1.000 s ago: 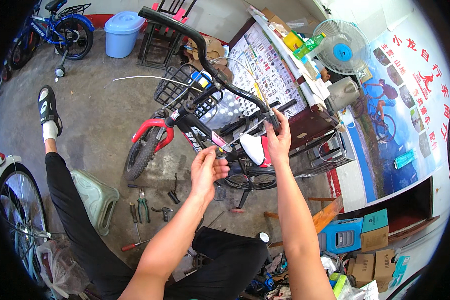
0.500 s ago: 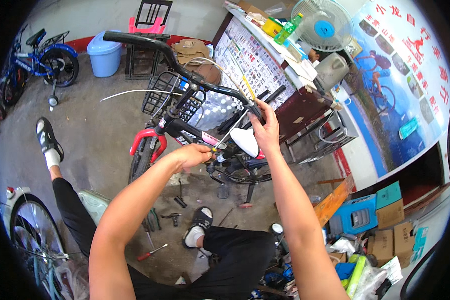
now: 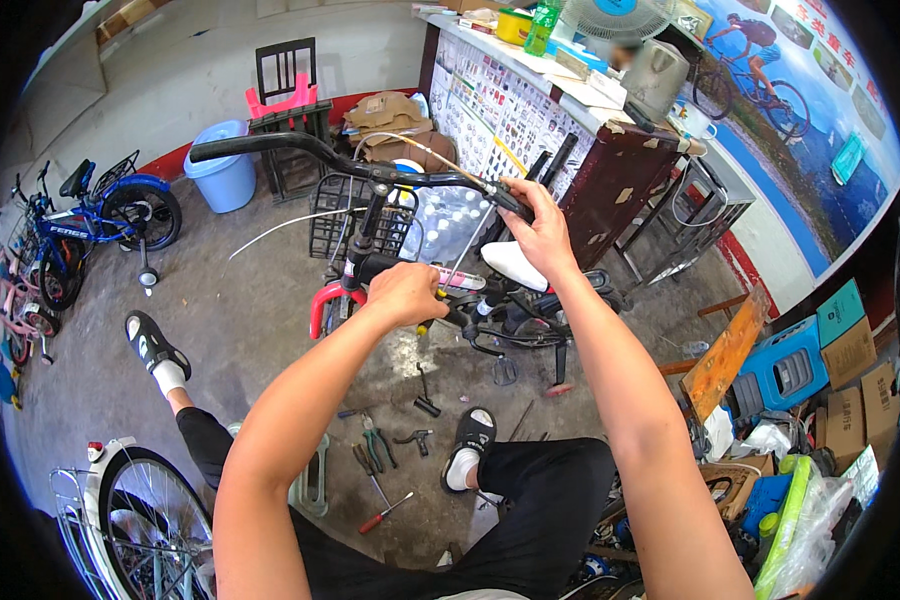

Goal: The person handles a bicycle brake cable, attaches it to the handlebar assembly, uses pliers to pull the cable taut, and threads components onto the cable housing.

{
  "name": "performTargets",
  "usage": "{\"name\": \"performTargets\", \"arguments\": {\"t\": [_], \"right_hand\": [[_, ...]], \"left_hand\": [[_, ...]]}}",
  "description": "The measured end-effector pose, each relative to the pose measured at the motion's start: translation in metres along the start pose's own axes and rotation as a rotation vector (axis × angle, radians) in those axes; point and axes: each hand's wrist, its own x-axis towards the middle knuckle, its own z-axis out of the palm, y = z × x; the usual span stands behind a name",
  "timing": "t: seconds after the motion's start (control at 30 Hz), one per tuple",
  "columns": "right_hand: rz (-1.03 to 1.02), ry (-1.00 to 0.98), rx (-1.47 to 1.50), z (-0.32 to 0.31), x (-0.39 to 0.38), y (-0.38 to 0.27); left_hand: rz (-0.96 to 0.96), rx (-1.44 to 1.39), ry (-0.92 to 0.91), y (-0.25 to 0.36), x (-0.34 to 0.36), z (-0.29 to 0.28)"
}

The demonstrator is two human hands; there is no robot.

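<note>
Black handlebar (image 3: 290,140) and thin silver cable (image 3: 469,247) on a small bike (image 3: 373,266)

The handlebar sits on top of the small bike, in the middle of the scene. Its long way goes from left to right. No one holds its left end. The right hand (image 3: 538,232) is at its right end, with its fingers wrapped round it.

The cable slants from that right end down to the left and nearer, toward the left hand (image 3: 405,295). The left hand is closest to the low end of the cable, and the right hand is by the top end. The left fingers are curled shut and seem to pinch the cable, but I cannot see all the tips.

Now I count: two hands, one handlebar, one cable, one white seat (image 3: 515,265) and one black basket (image 3: 322,232).

On the floor are one pair of pliers (image 3: 372,432), one brake lever (image 3: 412,438), one screwdriver with a red handle (image 3: 373,522) and one with a brown handle (image 3: 362,458).

Far off are one table (image 3: 610,185), one fan (image 3: 625,20) and one blue bin (image 3: 220,180).
</note>
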Motion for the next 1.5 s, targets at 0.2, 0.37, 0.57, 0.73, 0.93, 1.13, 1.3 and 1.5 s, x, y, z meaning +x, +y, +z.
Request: {"name": "performTargets", "arguments": {"t": [0.2, 0.37, 0.57, 0.73, 0.93, 1.13, 1.3, 1.5], "right_hand": [[-0.014, 0.021, 0.044, 0.006, 0.001, -0.002], [-0.013, 0.031, 0.02, 0.003, -0.001, 0.002], [0.012, 0.029, 0.017, 0.003, -0.001, -0.002], [-0.004, 0.038, 0.027, 0.005, 0.0, 0.0], [-0.003, 0.02, 0.021, 0.004, 0.0, 0.0], [0.018, 0.012, 0.014, 0.0, -0.001, 0.0], [-0.001, 0.029, 0.04, 0.004, 0.002, -0.005], [0.021, 0.012, 0.019, 0.0, 0.0, -0.006]], "left_hand": [[0.082, -0.365, 0.138, -0.011, 0.004, 0.027], [-0.131, -0.876, -0.301, -0.003, 0.002, -0.002], [0.034, -0.337, -0.228, 0.0, 0.014, -0.013], [-0.047, -0.342, -0.265, 0.001, 0.02, -0.008], [0.085, -0.67, -0.328, -0.015, 0.012, 0.001], [0.123, -0.983, -0.529, -0.019, 0.001, -0.016], [0.127, -0.931, -0.429, -0.038, 0.009, -0.013], [0.06, -0.803, -0.329, -0.028, 0.014, -0.005]]}}
